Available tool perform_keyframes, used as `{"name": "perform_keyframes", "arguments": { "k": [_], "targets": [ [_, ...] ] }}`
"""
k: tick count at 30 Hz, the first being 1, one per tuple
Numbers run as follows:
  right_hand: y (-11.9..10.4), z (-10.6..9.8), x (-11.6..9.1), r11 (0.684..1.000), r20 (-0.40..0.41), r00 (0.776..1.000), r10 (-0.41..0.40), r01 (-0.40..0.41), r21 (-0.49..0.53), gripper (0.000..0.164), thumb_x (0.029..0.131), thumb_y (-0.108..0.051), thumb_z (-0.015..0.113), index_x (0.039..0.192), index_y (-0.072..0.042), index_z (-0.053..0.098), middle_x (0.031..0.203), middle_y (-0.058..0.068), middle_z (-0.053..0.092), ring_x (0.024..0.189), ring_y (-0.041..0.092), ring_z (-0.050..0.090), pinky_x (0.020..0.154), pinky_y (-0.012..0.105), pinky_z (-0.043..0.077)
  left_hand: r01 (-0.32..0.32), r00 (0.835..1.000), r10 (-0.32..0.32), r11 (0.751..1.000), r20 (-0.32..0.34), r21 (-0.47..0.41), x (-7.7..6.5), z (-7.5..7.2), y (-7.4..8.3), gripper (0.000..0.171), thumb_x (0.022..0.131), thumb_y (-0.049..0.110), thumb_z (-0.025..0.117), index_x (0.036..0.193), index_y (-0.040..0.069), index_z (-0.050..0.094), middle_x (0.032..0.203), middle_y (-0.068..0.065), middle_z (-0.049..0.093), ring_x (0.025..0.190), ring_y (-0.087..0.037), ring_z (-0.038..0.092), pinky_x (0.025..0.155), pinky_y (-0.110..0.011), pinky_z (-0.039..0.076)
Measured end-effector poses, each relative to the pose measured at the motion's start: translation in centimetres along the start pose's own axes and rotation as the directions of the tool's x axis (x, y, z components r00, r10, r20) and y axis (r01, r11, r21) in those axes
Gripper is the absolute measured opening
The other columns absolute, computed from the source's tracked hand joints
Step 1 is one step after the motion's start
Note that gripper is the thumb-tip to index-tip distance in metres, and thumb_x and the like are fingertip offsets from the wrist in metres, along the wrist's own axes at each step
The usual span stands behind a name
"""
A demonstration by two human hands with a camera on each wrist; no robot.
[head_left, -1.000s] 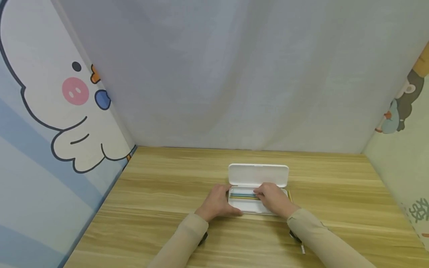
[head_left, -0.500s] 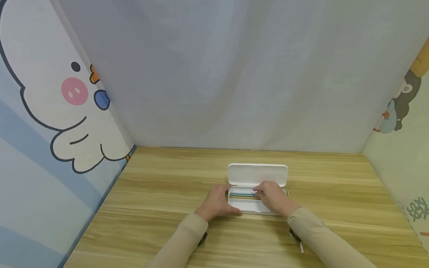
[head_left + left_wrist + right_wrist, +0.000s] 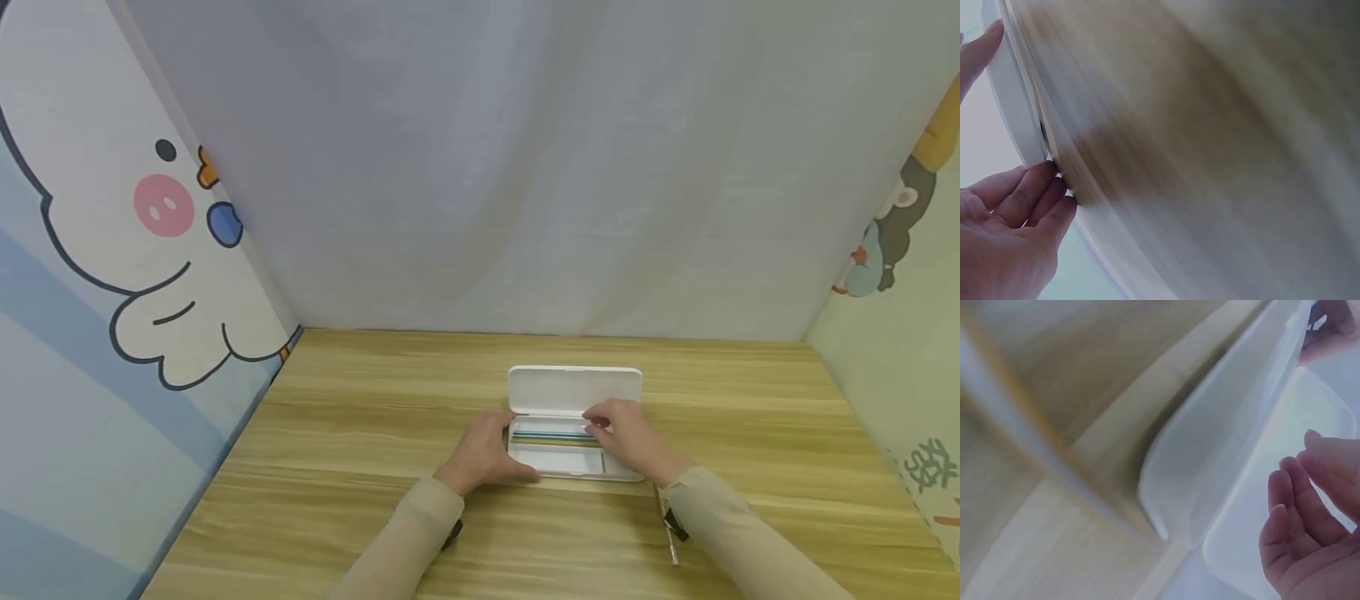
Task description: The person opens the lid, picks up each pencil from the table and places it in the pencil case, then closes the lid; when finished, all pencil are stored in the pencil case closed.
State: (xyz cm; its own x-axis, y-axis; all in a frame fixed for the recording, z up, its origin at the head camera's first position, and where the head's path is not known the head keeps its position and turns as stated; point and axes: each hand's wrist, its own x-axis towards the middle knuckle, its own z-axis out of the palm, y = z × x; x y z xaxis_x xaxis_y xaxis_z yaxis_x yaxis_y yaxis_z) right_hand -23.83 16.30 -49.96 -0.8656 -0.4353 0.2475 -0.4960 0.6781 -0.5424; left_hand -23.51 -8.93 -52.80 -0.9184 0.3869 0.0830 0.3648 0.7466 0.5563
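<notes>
A white pencil case (image 3: 555, 461) lies on the wooden table with its lid (image 3: 573, 390) raised at the back. Several thin pencils (image 3: 551, 437), teal and yellowish, lie lengthwise in its rear part. My left hand (image 3: 482, 454) grips the case's left end, thumb at the front edge and fingers at the back corner. Over the right part of the case hovers my right hand (image 3: 633, 442); in the right wrist view, its fingers (image 3: 1288, 531) are loosely bent, with nothing between them and the thumb. That hand partly hides the case's right end.
One slim pencil (image 3: 666, 525) lies on the table (image 3: 375, 392) beside my right forearm, partly covered by it. A pale curtain (image 3: 525, 167) hangs behind the table, with printed panels (image 3: 97, 208) at the sides.
My right hand has lifted off the pencils and shifted right, baring more of them and the divider. My left hand stays at the case's left end.
</notes>
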Motion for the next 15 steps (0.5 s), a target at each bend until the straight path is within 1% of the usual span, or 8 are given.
{"name": "perform_keyframes", "arguments": {
  "k": [6,10,15],
  "targets": [
    [1.2,-0.9,-1.2,0.999,-0.019,0.999,0.034,-0.034,0.013,0.017,0.083,-0.001,0.07,0.098,0.006,0.069,0.091,0.013,0.067,0.081,0.023,0.062,0.075,0.042,0.051,0.024,1.0,-0.024,1.0,-0.002,0.016,0.0,0.1,-0.2,0.076,0.052,0.05,0.09,0.112,0.011,0.066,0.102,0.006,0.064,0.099,-0.014,0.055,0.092,-0.034,0.043],
    [1.7,-1.6,-2.0,0.997,-0.027,0.997,0.073,-0.073,0.02,0.018,0.083,-0.003,0.07,0.098,0.006,0.068,0.09,0.012,0.067,0.08,0.023,0.061,0.073,0.042,0.051,0.021,1.0,-0.021,0.999,0.0,0.025,0.0,0.1,0.0,0.077,0.052,0.051,0.089,0.112,0.011,0.066,0.103,0.006,0.065,0.099,-0.015,0.055,0.093,-0.034,0.042],
    [2.0,-2.6,-2.7,0.994,-0.028,0.993,0.112,-0.112,-0.003,0.016,0.082,-0.006,0.071,0.095,0.003,0.067,0.088,0.01,0.066,0.077,0.022,0.06,0.069,0.04,0.051,0.02,1.0,-0.02,1.0,0.002,0.02,-0.1,0.0,0.2,0.075,0.053,0.05,0.089,0.112,0.011,0.066,0.103,0.005,0.065,0.1,-0.016,0.054,0.093,-0.035,0.042]
  ]
}}
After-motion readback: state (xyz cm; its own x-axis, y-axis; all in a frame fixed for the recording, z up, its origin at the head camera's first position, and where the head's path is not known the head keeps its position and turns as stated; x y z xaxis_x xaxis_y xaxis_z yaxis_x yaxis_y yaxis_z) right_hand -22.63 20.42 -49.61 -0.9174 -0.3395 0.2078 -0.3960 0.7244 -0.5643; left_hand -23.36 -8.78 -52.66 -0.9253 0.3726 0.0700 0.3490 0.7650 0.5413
